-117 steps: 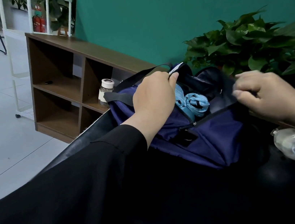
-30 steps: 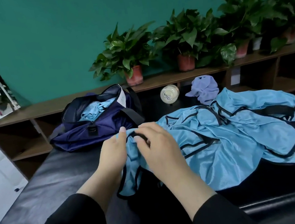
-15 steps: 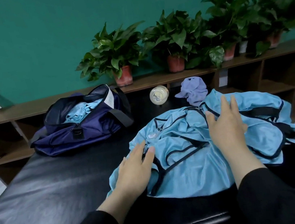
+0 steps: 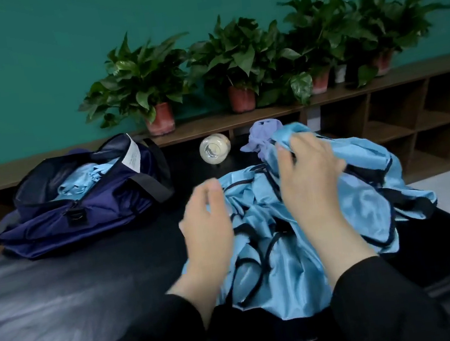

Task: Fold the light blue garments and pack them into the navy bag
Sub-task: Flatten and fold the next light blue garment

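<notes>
Your right hand (image 4: 309, 171) pinches the garment (image 4: 286, 248) at centre frame to lift an edge—left hand (image 4: 207, 225) spread, ready—bag (image 4: 78, 208) gaping left for packing.

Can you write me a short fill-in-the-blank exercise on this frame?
1. The navy bag lies to the ___ of the light blue garments.
2. The right hand grips a fold of ___ fabric.
3. The bag's top is ___.
4. The left hand holds ___.

Missing: left; light blue; open; nothing
</notes>
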